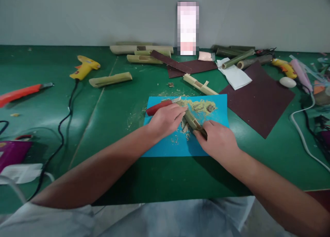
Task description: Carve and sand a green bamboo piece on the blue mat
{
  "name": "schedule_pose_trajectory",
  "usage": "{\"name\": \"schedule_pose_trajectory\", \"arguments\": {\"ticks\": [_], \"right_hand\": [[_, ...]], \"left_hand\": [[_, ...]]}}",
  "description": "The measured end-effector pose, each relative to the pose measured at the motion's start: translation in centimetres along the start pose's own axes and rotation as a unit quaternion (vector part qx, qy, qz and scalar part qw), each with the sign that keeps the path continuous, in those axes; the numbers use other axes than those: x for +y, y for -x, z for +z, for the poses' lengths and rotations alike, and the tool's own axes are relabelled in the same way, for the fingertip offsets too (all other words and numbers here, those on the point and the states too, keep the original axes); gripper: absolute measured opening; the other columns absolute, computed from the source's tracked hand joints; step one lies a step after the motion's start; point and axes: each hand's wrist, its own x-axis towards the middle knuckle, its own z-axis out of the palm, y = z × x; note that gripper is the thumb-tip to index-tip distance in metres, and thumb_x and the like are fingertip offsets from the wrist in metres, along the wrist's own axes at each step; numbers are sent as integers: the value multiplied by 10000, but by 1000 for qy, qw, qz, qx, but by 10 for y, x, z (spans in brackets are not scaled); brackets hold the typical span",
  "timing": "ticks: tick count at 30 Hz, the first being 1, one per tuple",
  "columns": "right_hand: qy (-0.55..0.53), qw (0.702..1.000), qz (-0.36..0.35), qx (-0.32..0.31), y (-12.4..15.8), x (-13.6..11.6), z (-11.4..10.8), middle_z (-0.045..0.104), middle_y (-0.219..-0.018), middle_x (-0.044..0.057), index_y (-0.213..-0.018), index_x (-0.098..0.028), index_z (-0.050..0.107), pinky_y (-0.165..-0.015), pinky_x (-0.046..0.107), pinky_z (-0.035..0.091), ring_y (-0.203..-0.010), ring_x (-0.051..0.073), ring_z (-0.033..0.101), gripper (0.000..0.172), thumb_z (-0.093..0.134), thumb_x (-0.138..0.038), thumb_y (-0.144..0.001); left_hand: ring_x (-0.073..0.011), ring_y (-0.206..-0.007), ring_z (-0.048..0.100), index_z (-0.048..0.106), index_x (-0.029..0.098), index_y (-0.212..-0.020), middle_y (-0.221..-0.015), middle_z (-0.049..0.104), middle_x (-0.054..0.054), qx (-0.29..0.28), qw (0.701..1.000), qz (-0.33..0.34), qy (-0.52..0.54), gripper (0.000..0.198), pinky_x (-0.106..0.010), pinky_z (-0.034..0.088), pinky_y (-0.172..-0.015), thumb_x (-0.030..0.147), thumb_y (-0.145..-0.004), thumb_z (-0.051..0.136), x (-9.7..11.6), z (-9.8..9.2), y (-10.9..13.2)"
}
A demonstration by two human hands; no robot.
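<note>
A short bamboo tube (191, 119) with a rectangular notch cut in its side slants between my hands above a blue sheet (165, 149). My left hand (167, 118) is closed at the tube's upper end. Around its lower end wrap the fingers of my right hand (219, 137). A red-handled knife (161, 107) lies just beyond my left hand, its blade pointing right. Yellowish shavings (199, 106) are heaped on the far part of the sheet, and darker flakes (185, 125) sit under the tube.
Bamboo pieces (110, 79) lie around the green table (123, 103). Yellow glue guns (84, 70) rest at left and far right, with trailing cords. Dark brown sandpaper (260, 106), white paper (235, 77) and an egg-shaped white object (287, 82) are on the right. A phone (188, 29) leans on the wall.
</note>
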Motion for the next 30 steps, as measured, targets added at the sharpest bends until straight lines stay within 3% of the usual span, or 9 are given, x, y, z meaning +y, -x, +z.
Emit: {"name": "schedule_pose_trajectory", "arguments": {"ticks": [7, 10, 14, 21, 24, 30], "right_hand": [[30, 997, -43, 63, 0, 2, 4, 619, -722, 32, -750, -198, 595, -577, 330, 226, -663, 176, 578, 267, 560, -398, -922], [67, 992, -51, 89, -3, 6, 2, 625, -739, 51, -778, -185, 610, -607, 334, 253, -713, 197, 596, 265, 540, -386, -936], [75, 995, -38, 61, -5, 7, -1, 632, -769, 60, -816, -173, 621, -615, 341, 264, -730, 207, 602, 266, 532, -395, -934], [46, 998, -24, 23, -2, 4, -1, 643, -793, 71, -819, -178, 614, -600, 339, 263, -732, 202, 597, 243, 526, -377, -928], [38, 999, -20, 14, -1, 2, 0, 653, -802, 77, -830, -177, 619, -605, 336, 272, -746, 206, 604, 259, 528, -395, -935], [36, 999, -24, 19, 0, 0, 0, 659, -814, 72, -842, -178, 617, -607, 337, 278, -753, 210, 614, 240, 542, -387, -934]], "left_hand": [[-175, -884, 702, 721, 161, -1087, -959, 749, -69, 31, 999, -2, 30, 245, -302, 573, -812, 255, -995, 514, -3, -5, -1], [-183, -920, 707, 716, 172, -1110, -977, 753, -61, 18, 999, -20, 35, 232, -312, 568, -855, 249, -987, 535, -2, -4, -7], [-192, -964, 709, 705, 159, -1140, -1019, 752, -69, -7, 999, -18, 28, 234, -319, 565, -899, 221, -972, 554, -3, -1, -13], [-195, -935, 711, 703, 149, -1098, -1012, 751, -77, 5, 999, 10, 38, 229, -327, 574, -857, 236, -993, 519, 3, 7, -7], [-185, -896, 705, 690, 132, -1131, -977, 740, -89, -41, 997, 40, 47, 275, -301, 576, -795, 257, -1017, 473, 8, 8, -4], [-179, -860, 693, 694, 153, -1122, -924, 724, -74, -41, 999, 14, 20, 292, -301, 573, -770, 284, -1023, 452, 7, 6, -3]]}}
